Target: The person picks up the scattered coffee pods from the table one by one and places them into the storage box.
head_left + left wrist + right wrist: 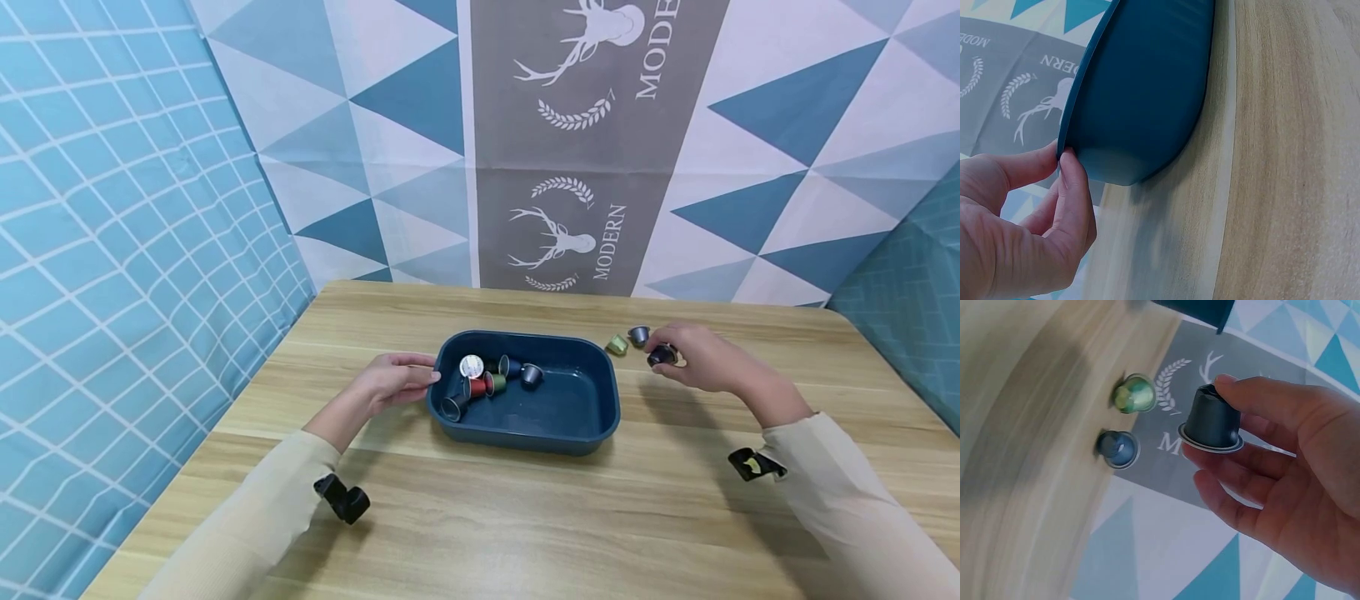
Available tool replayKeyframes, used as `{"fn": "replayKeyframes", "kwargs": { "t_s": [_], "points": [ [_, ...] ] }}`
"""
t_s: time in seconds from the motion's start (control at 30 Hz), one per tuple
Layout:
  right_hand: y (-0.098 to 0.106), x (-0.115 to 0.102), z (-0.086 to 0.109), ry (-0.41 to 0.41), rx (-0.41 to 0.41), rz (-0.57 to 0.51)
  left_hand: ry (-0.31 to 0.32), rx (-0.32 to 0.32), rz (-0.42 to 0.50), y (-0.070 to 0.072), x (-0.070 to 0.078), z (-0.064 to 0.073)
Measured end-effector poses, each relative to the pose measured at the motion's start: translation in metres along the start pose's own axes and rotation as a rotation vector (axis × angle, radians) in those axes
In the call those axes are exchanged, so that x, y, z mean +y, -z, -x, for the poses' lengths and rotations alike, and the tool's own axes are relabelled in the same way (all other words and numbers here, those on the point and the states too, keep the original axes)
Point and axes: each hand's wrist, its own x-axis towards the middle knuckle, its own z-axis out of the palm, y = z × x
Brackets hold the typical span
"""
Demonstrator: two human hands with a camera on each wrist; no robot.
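A dark blue rectangular basin (570, 408) stands on the table with several coffee capsules lying at its left end, among them a red capsule (474, 387), a green one (495, 383) and a white-lidded one (471, 367). My left hand (393, 381) pinches the basin's left rim between thumb and fingers, as the left wrist view shows closely. Right of the basin, my right hand (701, 358) holds a black coffee capsule (1213, 419) above the table, thumb at its narrow end and fingers along its rim. Just beyond that hand lie a light green capsule (1135, 394) and a grey-blue capsule (1118, 449).
The wooden table (495, 517) reaches back to a patterned cloth wall (555, 233). Blue checked cloth (135, 250) hangs along the left side, and darker teal cloth (907, 292) at the right. Each sleeve carries a black wrist mount (341, 498).
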Motion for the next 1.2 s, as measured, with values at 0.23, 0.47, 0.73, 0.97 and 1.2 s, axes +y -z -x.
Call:
{"fn": "replayKeyframes", "kwargs": {
  "t_s": [0.23,0.47,0.73,0.97,1.2],
  "points": [
    [0.008,-0.008,-0.003,0.025,-0.01,-0.021,-0.007,-0.006,0.005,0.0,-0.001,-0.001],
    [0.014,-0.016,-0.004,0.036,-0.02,-0.029,-0.007,-0.012,0.021,0.0,-0.002,-0.003],
    [0.024,-0.03,-0.013,0.018,-0.082,-0.065,-0.007,-0.011,0.014,0.0,-0.001,-0.002],
    [0.03,-0.041,-0.025,0.013,-0.109,-0.071,-0.009,-0.022,0.022,0.001,-0.001,0.0],
    [0.036,-0.055,-0.039,0.017,-0.167,-0.048,-0.009,-0.026,0.027,0.0,0.0,0.001]
  ]
}}
